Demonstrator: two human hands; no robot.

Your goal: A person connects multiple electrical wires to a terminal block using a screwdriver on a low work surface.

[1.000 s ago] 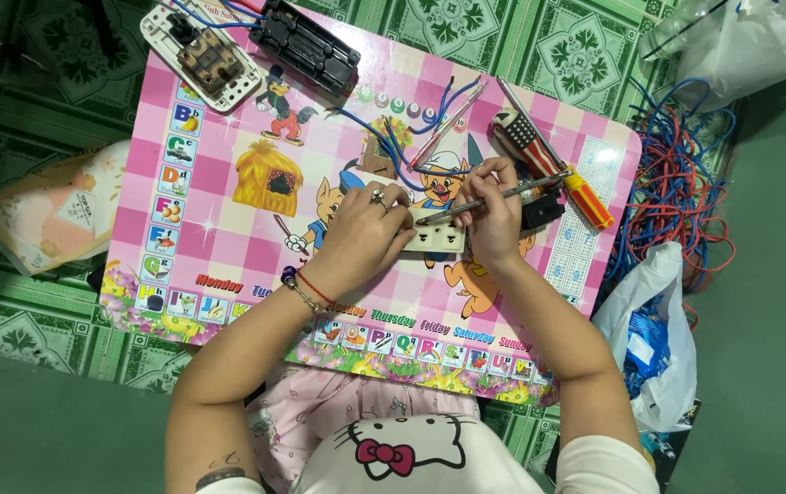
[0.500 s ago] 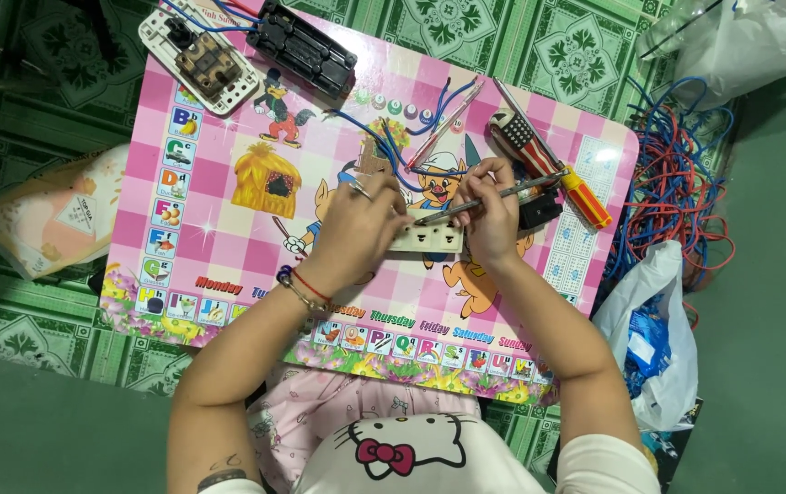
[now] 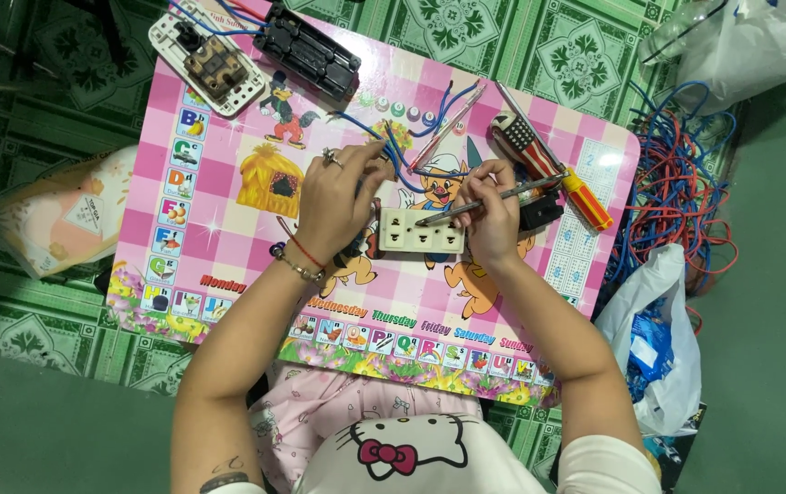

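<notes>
A cream socket strip (image 3: 422, 230) lies on a pink cartoon-printed table (image 3: 219, 229). My left hand (image 3: 342, 197) rests at the strip's left end and pinches a blue wire (image 3: 399, 155) above it. My right hand (image 3: 491, 215) grips a slim screwdriver (image 3: 493, 198) whose tip points down-left onto the strip's face. Both hands frame the strip closely.
At the table's far left lie a white switch plate (image 3: 210, 66) and a black box (image 3: 309, 50). Pliers (image 3: 521, 139) and an orange-handled screwdriver (image 3: 587, 201) lie at the right. A tangle of red and blue wires (image 3: 676, 197) and plastic bags (image 3: 658, 348) sit on the floor.
My left hand has shifted slightly left and up, uncovering more of the socket strip. The right hand keeps the screwdriver on the strip, hardly moved.
</notes>
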